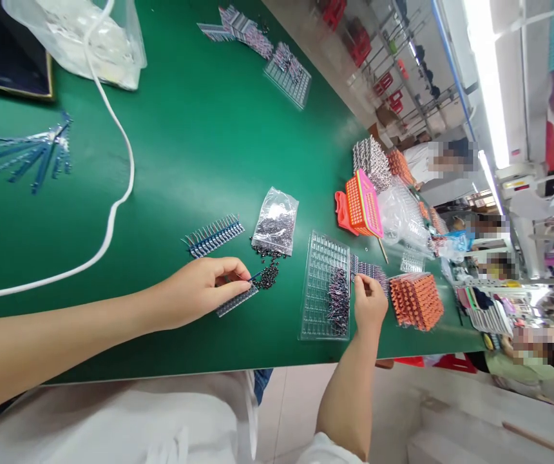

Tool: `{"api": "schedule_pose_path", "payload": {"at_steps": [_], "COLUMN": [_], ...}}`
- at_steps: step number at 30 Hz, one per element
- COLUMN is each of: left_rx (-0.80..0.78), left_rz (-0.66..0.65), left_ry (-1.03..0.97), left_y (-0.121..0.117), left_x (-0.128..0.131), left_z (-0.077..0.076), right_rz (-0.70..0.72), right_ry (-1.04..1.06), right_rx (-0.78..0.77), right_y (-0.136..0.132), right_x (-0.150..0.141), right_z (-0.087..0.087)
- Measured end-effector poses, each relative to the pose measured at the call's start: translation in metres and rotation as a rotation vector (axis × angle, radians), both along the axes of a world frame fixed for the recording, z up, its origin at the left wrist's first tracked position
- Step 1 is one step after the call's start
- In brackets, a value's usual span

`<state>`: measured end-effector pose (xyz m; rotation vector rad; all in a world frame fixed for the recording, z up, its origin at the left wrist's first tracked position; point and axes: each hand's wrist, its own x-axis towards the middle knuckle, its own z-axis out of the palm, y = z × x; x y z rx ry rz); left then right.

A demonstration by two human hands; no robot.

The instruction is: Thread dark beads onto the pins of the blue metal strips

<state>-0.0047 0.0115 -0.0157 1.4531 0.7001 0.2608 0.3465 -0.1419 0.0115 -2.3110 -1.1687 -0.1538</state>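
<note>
Thumb and forefinger of the left hand (221, 283) are pinched together on a thin blue stick (256, 276), whose free end is pointed toward loose dark beads (270, 277). Beneath that hand a dark strip (237, 302) is partly covered. The stick can be judged light, fairly stiff and easily rolled between fingertips, so it is best held near one end, with a gentle pinch; the beads look hard and slippery, and could be scattered by a brush of the knuckles. The right hand (370, 303) is held at the right edge of a clear tray (316, 290), where a heap of slender pieces (339, 303) is contained, and beside a patterned bundle (373, 270); whether its fingertips are closed on a piece cannot be told. Farther out, a clear bag (277, 219) is laid just beyond the beads, a row of blue pieces (215, 238) is set near the left hand, and an orange stack (417, 301) is placed on the green bench (185, 142) past the right hand.
</note>
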Motion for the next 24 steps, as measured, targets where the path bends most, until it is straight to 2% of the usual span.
{"api": "schedule_pose_path", "payload": {"at_steps": [3, 6, 10, 13, 15, 16, 19, 24], "left_rx": [-0.002, -0.018, -0.042, -0.047, -0.047, -0.047, -0.038, -0.044], "left_rz": [0.016, 0.053, 0.082, 0.099, 0.119, 0.130, 0.157, 0.163], "left_ry": [-0.002, -0.002, -0.012, -0.031, -0.032, -0.032, -0.041, -0.061], "left_y": [0.002, 0.003, 0.002, 0.003, 0.003, 0.004, 0.006, 0.007], "left_x": [0.001, 0.002, 0.003, 0.003, 0.004, 0.004, 0.003, 0.003], "left_z": [-0.001, -0.001, 0.002, 0.004, 0.004, 0.004, 0.003, 0.005], "right_rz": [0.041, 0.052, 0.078, 0.247, 0.409, 0.439, 0.401, 0.409], "right_ry": [-0.011, -0.039, -0.095, -0.028, 0.093, 0.143, 0.192, 0.177], "right_rx": [-0.059, -0.053, 0.042, 0.061, 0.017, 0.000, 0.013, 0.029], "right_y": [0.010, 0.006, -0.009, -0.011, -0.006, -0.002, 0.009, 0.018], "right_x": [0.015, 0.004, -0.055, -0.113, -0.144, -0.157, -0.179, -0.189], "right_z": [-0.007, -0.007, 0.005, 0.006, -0.002, -0.008, -0.028, -0.048]}}
